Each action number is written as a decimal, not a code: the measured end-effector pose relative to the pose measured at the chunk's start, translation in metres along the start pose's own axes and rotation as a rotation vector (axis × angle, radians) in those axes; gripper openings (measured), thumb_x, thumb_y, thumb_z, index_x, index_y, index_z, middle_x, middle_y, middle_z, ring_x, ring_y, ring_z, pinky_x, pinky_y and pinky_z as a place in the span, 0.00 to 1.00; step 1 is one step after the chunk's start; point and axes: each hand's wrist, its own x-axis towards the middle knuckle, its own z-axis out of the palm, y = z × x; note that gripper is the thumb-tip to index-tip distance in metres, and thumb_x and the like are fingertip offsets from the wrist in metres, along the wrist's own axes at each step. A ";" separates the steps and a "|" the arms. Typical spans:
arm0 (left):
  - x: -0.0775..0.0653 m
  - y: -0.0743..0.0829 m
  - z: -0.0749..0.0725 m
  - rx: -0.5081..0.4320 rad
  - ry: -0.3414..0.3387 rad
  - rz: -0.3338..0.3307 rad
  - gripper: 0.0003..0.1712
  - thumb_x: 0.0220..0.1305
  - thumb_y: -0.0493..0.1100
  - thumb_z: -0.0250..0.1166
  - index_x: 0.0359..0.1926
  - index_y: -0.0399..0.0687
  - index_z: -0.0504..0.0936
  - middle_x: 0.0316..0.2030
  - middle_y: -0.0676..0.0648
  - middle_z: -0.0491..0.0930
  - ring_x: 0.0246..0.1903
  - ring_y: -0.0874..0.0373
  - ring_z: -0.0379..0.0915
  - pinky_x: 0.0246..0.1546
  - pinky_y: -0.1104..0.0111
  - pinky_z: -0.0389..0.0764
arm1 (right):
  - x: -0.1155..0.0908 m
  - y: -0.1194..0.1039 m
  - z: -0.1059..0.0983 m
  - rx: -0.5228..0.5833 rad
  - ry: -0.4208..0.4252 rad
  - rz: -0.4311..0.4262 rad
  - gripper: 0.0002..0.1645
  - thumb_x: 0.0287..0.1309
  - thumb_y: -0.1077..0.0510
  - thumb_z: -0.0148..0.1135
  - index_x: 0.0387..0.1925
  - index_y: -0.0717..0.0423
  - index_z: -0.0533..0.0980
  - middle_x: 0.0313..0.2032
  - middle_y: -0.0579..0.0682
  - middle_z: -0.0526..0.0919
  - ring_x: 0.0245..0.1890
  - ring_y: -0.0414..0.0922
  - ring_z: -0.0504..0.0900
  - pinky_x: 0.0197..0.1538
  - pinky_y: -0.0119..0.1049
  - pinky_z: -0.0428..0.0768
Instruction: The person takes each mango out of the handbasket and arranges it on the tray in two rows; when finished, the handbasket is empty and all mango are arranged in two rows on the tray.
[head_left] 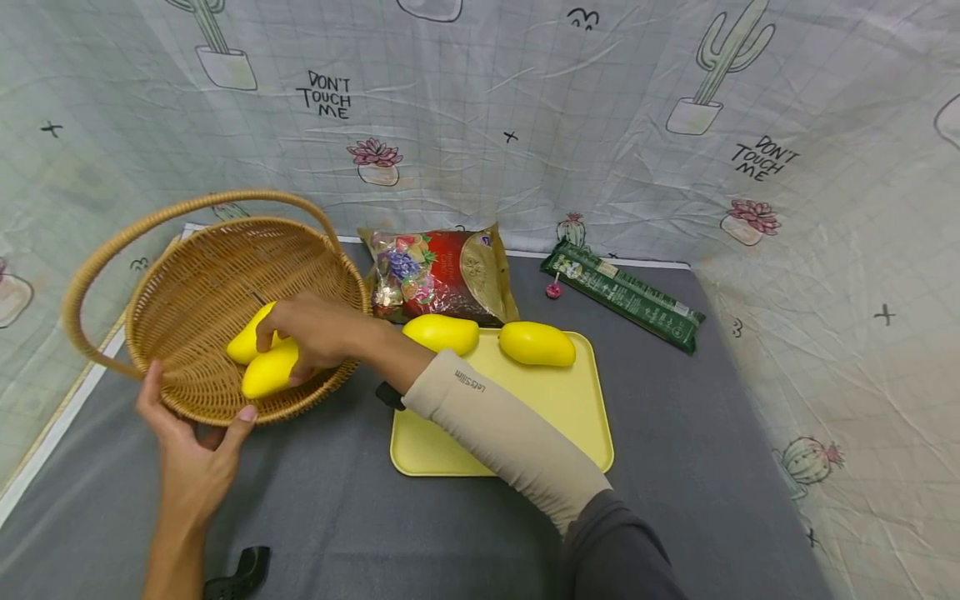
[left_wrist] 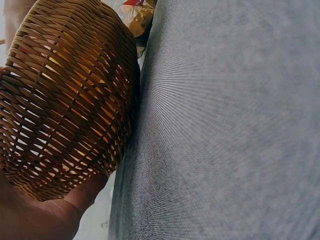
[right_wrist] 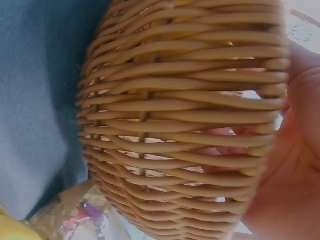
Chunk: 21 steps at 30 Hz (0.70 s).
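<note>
A wicker basket [head_left: 225,242] with a hooped handle stands tilted on the left, its opening towards me. My left hand [head_left: 191,458] holds its near rim, and in the left wrist view the left hand [left_wrist: 62,212] lies against the woven wall. Inside the basket, my right hand [head_left: 315,325] grips a yellow mango [head_left: 266,372] between thumb and fingers. Another mango [head_left: 243,343] lies just behind it, partly covered by that hand. The right wrist view shows mostly the basket's weave [right_wrist: 180,115], with the mangoes hidden behind it.
A yellow tray [head_left: 555,408] lies under my right forearm, with a mango [head_left: 442,333] and another mango [head_left: 537,344] at its far edge. Behind are a red and gold candy bag [head_left: 450,271], a small lollipop [head_left: 553,290] and a long green packet [head_left: 626,296]. Patterned cloth walls enclose the table.
</note>
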 end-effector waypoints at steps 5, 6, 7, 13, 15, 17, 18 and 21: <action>-0.001 0.000 0.000 -0.012 -0.001 0.015 0.65 0.60 0.21 0.69 0.84 0.64 0.42 0.83 0.45 0.41 0.78 0.43 0.53 0.50 0.87 0.78 | -0.016 -0.005 -0.005 -0.004 0.068 -0.032 0.37 0.55 0.45 0.83 0.66 0.38 0.81 0.64 0.39 0.80 0.62 0.37 0.76 0.62 0.24 0.73; -0.001 0.000 0.000 -0.019 -0.001 0.018 0.65 0.59 0.21 0.69 0.84 0.64 0.42 0.83 0.45 0.41 0.78 0.43 0.53 0.50 0.86 0.78 | -0.019 -0.006 -0.007 -0.002 0.087 -0.039 0.37 0.55 0.45 0.83 0.66 0.38 0.81 0.64 0.39 0.80 0.61 0.37 0.75 0.62 0.25 0.72; -0.001 0.000 0.000 -0.021 -0.001 0.019 0.65 0.59 0.21 0.68 0.84 0.63 0.42 0.83 0.45 0.42 0.78 0.43 0.53 0.51 0.86 0.78 | -0.023 -0.007 -0.008 -0.003 0.101 -0.040 0.37 0.55 0.44 0.83 0.66 0.38 0.81 0.64 0.39 0.80 0.61 0.37 0.75 0.62 0.25 0.71; -0.001 0.000 0.000 -0.014 -0.003 0.008 0.64 0.61 0.22 0.69 0.84 0.65 0.42 0.83 0.45 0.42 0.78 0.44 0.53 0.51 0.86 0.78 | -0.049 -0.008 -0.018 0.044 0.229 -0.055 0.37 0.56 0.43 0.82 0.67 0.38 0.81 0.65 0.38 0.81 0.65 0.37 0.73 0.66 0.26 0.68; -0.001 0.000 0.001 0.001 -0.001 0.003 0.64 0.61 0.22 0.69 0.84 0.65 0.42 0.83 0.46 0.42 0.78 0.44 0.53 0.50 0.87 0.78 | -0.060 -0.007 -0.020 0.074 0.283 -0.053 0.37 0.56 0.43 0.82 0.67 0.38 0.81 0.64 0.38 0.81 0.64 0.37 0.73 0.64 0.27 0.69; -0.001 0.000 0.001 0.009 0.002 0.001 0.64 0.61 0.23 0.69 0.84 0.65 0.42 0.83 0.45 0.43 0.78 0.44 0.54 0.50 0.87 0.78 | -0.072 -0.005 -0.021 0.108 0.343 -0.054 0.37 0.55 0.44 0.83 0.67 0.39 0.81 0.63 0.40 0.82 0.62 0.38 0.73 0.62 0.29 0.70; -0.001 0.001 0.001 0.006 0.003 0.003 0.65 0.61 0.22 0.69 0.84 0.65 0.42 0.83 0.45 0.43 0.77 0.44 0.55 0.51 0.87 0.78 | -0.077 -0.004 -0.021 0.119 0.372 -0.053 0.38 0.55 0.44 0.83 0.67 0.39 0.81 0.61 0.40 0.82 0.60 0.38 0.74 0.60 0.29 0.70; -0.002 0.001 0.002 -0.003 0.010 0.011 0.65 0.60 0.22 0.69 0.84 0.65 0.42 0.82 0.44 0.44 0.76 0.44 0.56 0.51 0.87 0.78 | -0.095 0.000 -0.020 0.160 0.441 -0.032 0.38 0.55 0.45 0.83 0.67 0.40 0.81 0.59 0.42 0.82 0.59 0.39 0.74 0.59 0.29 0.71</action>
